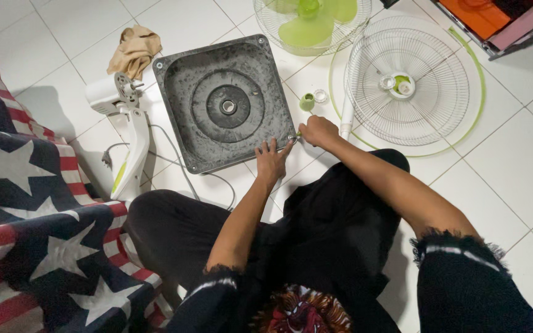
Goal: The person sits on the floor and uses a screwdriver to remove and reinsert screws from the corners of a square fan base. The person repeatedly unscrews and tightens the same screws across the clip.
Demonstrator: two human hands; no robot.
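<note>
Dark grey square fan base (223,105) lies upside down, flat on white tiles.

No package, label, sign or screen shows clearly anywhere on the white tiled floor (513,154); the flat orange and pink things at the top right corner cannot be identified.

the square fan base (223,105) is dark grey, mottled with pale smudges. the fan blades (309,21) and small cap (306,102) are lime green; the wire guard (408,83) is white, seemingly green-rimmed. the cloth (134,49) is tan. the fabric (26,228) shows red-white stripes and white stars on navy.
</note>
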